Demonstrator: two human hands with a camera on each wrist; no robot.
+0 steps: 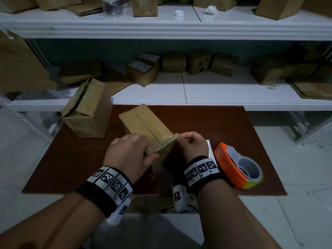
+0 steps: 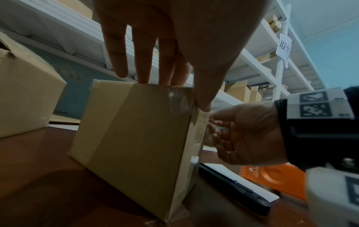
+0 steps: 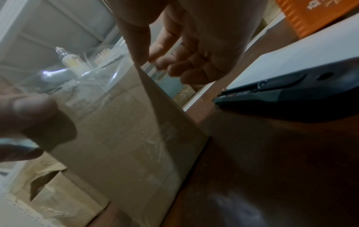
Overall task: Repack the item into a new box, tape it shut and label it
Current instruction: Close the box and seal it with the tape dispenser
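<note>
A closed brown cardboard box [image 1: 143, 123] lies at an angle on the brown mat [image 1: 215, 126], with clear tape [image 1: 161, 139] along its top seam. My left hand [image 1: 129, 150] presses on the box's near end, the straight fingers [image 2: 143, 61] touching the top edge and the thumb on the corner. At the near right corner my right hand [image 1: 192, 144] has its fingers curled, and thumb and forefinger pinch a loose flap of the clear tape [image 2: 201, 122]. In the right wrist view the tape [image 3: 93, 79] stretches over the box [image 3: 126, 145] below that hand [image 3: 194, 53].
An orange tape dispenser [image 1: 231, 168] lies right of my right wrist. A white sheet [image 1: 210, 148] and a black tool [image 2: 233, 188] lie beside the box. An opened old box [image 1: 88, 108] stands at the mat's left. White shelves [image 1: 215, 94] with several cartons run behind.
</note>
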